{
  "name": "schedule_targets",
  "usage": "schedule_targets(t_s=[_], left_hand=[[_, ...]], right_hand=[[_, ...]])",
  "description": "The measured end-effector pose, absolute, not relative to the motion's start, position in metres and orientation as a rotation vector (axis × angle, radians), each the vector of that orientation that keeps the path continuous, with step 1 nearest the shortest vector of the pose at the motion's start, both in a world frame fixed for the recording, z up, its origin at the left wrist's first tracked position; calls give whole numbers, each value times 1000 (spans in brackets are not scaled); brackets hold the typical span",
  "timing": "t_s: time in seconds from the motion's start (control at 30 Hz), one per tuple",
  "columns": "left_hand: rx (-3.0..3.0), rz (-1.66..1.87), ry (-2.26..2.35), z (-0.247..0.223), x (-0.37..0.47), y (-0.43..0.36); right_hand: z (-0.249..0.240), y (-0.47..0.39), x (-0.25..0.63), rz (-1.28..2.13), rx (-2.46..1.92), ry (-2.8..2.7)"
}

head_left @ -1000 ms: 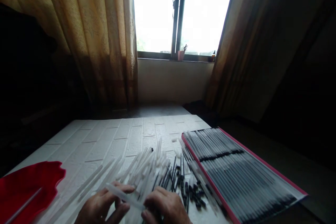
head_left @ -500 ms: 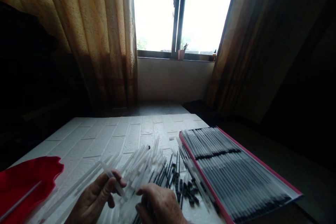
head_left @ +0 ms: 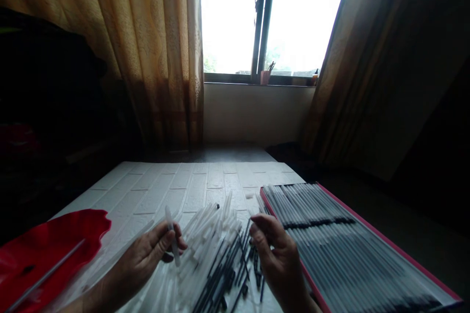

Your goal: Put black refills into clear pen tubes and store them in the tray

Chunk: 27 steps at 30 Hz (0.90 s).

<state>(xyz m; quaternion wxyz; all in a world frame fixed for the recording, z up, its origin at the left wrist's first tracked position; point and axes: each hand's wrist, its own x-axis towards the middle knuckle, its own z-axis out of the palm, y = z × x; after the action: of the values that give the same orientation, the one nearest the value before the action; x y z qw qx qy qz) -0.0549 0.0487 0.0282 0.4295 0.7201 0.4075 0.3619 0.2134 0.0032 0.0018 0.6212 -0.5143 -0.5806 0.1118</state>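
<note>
My left hand pinches a translucent white pen barrel, held upright and slightly tilted over the pile. My right hand is raised at the right of the pile, thumb and forefinger pressed together. Whatever sits between those fingertips is too small or blurred to make out. Beneath and between the hands lie loose white pen barrels, with thin black refills beside them. Small black pen caps are scattered near my right wrist, partly hidden by it.
A red-edged tray of assembled-looking pens in two rows stands at the right. On the left is a red scalloped dish with a thin stick across it. The white brick-patterned tabletop reaches toward the window wall.
My right hand has lifted from the pile and moved right, toward the tray. My left hand has raised the barrel and turned it more upright. The view has shifted slightly left.
</note>
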Motion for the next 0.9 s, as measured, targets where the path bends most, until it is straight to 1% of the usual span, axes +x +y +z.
schedule_targets(t_s=[0.07,0.2,0.33,0.43,0.53,0.63,0.77,0.9], left_hand=[[1862,885,1002,34,-54,50],[2027,921,1081,37,-47,42],[2286,1023,1123,24,-43,25],[2570,991,1058,12,-46,16],[2823,921,1022,4,-51,13],[2935,919,1069,-1,-54,15],[2951,975,1047,-2,-53,19],[2951,1035,988,-2,-53,21]], right_hand=[[1,1,214,255,-1180,-1341],[7,-3,215,144,-1166,-1391],[9,-1,215,122,-1157,-1415],[10,2,217,144,-1178,-1403],[22,2,222,157,-1185,-1406],[44,2,227,163,-1222,-1551],[54,7,228,207,-1486,-1951],[30,12,224,127,-1790,-2114]])
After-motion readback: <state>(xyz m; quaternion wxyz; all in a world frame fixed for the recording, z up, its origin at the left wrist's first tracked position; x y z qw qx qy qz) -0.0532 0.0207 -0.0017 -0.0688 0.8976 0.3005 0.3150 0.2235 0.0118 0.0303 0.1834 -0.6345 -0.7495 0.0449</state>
